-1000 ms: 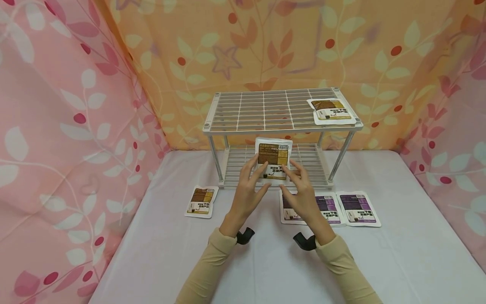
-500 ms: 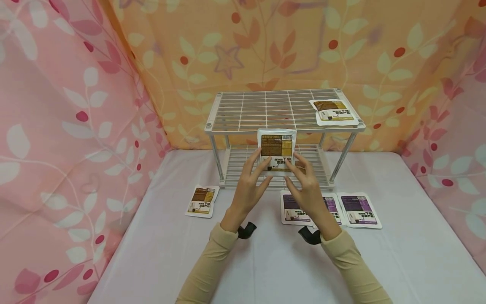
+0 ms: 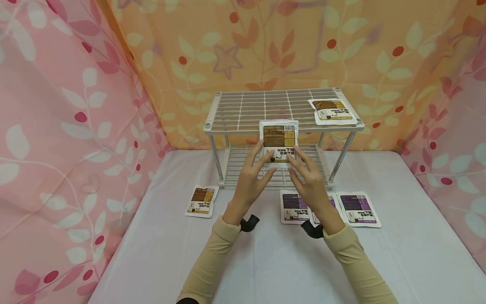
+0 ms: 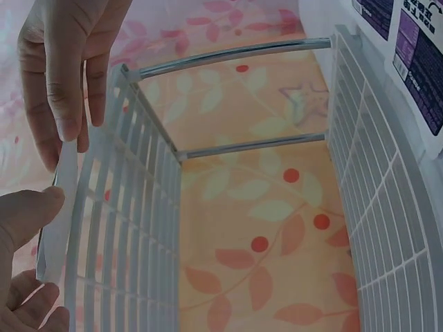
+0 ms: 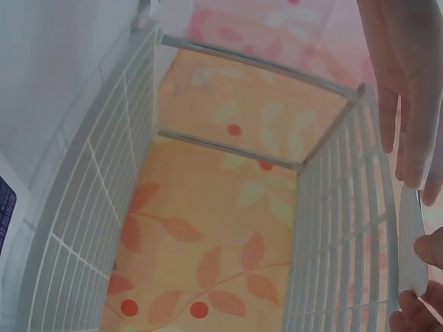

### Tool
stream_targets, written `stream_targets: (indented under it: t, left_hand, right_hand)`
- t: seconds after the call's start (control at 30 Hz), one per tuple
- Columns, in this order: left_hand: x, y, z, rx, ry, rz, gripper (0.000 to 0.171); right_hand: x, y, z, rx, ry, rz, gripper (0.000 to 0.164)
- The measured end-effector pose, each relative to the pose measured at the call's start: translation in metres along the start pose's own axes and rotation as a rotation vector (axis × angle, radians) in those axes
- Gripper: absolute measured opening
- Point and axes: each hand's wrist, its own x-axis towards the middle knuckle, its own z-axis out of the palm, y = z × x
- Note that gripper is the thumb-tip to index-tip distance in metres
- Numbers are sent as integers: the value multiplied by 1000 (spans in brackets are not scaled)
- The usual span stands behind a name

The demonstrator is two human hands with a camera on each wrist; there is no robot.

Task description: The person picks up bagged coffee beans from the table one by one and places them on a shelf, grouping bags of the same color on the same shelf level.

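A white pouch (image 3: pixel 279 134) with a brown and gold label is held up in front of the wire shelf's top tier. My left hand (image 3: pixel 248 179) pinches its left side, fingers along the edge and face. On the opposite side my right hand (image 3: pixel 313 183) pinches the pouch the same way. Both thumbs sit lower, near the bottom edge. Seen in the left wrist view, the pouch (image 4: pixel 59 228) appears edge-on, close beside the upper rack. From the right wrist, the pouch (image 5: pixel 412 242) again shows as a thin white strip between the two hands.
Another brown pouch (image 3: pixel 335 112) lies at the right end of the shelf's upper tier (image 3: pixel 250 112). The lower tier (image 3: pixel 237 169) stands under it on metal posts. One brown pouch (image 3: pixel 202 202) lies on the table's left; several purple pouches (image 3: pixel 358 209) lie at right.
Both hands have raised the brown pouch and moved it slightly right, from below the upper tier's front edge up to overlap that edge. The other pouches stay put.
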Motion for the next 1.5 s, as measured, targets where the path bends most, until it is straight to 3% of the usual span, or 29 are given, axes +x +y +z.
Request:
stream_targets:
  t: [0.43, 0.77, 0.97, 1.23, 1.5]
  left_hand:
    - [13, -1, -1, -31, 82, 24, 39]
    - [27, 5, -5, 53, 6, -45, 38]
    - [36, 4, -6, 84, -23, -38, 37]
    - [45, 1, -7, 193, -50, -46, 37]
    - [54, -2, -8, 234, -81, -70, 37]
  right_hand:
    - [20, -3, -6, -5, 4, -17, 42]
    - [35, 1, -8, -30, -11, -12, 36]
    - [41, 7, -6, -38, 19, -25, 35]
    - [49, 12, -6, -70, -9, -24, 34]
    - [58, 16, -6, -83, -20, -24, 36]
